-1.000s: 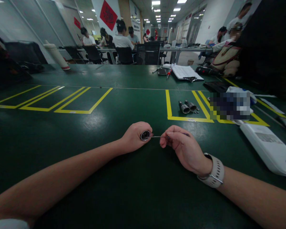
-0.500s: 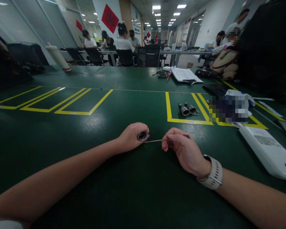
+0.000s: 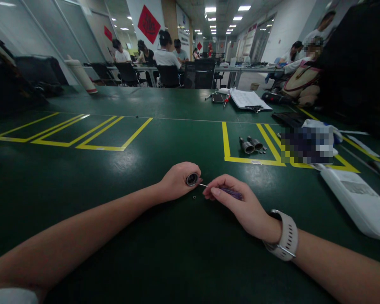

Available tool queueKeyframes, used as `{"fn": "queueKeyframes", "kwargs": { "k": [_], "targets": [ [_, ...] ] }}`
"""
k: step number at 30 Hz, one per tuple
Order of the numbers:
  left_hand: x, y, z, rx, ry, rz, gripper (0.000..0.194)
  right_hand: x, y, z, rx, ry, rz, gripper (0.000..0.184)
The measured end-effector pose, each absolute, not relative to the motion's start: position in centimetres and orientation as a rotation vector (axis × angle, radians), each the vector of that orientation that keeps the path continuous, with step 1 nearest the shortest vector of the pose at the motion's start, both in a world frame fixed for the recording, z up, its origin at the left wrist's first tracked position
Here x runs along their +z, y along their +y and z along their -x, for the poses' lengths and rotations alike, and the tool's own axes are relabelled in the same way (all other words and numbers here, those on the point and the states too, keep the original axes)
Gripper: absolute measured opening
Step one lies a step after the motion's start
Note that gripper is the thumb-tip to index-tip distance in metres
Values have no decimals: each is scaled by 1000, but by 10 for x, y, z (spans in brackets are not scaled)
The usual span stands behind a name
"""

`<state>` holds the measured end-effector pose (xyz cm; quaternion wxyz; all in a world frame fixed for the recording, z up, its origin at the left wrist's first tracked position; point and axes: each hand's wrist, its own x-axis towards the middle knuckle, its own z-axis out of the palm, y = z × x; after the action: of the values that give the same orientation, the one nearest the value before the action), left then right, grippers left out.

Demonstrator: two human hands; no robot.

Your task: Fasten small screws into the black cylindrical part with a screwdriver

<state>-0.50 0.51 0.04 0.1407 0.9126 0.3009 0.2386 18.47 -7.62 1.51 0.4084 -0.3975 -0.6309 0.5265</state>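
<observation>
My left hand point(image 3: 177, 180) rests on the green table point(image 3: 120, 219) and is closed round a small metal cylinder point(image 3: 192, 179) whose open end faces right. My right hand point(image 3: 237, 202), with a pale watch on the wrist, pinches a thin tool with a purple handle point(image 3: 229, 192). The tool's metal tip reaches to the cylinder's mouth. A tiny ring-shaped part point(image 3: 194, 196) lies on the table just below the cylinder.
Two more metal cylinders point(image 3: 251, 145) and small loose parts lie in a yellow-taped box at the right. A white device point(image 3: 354, 198) lies near the right edge. Papers, a phone and a screwdriver point(image 3: 225, 100) sit further back. People sit at far tables.
My right hand moved left, closer to the cylinder, and the tool's shaft now points into its mouth. A tiny ring now lies on the table below it. My left hand stayed put.
</observation>
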Motion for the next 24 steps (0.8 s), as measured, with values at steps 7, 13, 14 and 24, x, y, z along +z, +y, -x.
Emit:
{"fn": "queueKeyframes", "kwargs": {
  "k": [7,13,14,24],
  "targets": [
    [0,4,5,698,904,-2591,14,14,-78,-185,1318,-1595,946,17],
    [1,4,3,682,824,-2675,9,19,-86,-183,977,-1708,1075,15],
    [1,4,3,685,811,-2689,9,20,-86,-183,947,-1729,1095,14],
    [1,2,6,765,766,-2650,11,12,-75,-183,1416,-1318,968,14]
  ]
}}
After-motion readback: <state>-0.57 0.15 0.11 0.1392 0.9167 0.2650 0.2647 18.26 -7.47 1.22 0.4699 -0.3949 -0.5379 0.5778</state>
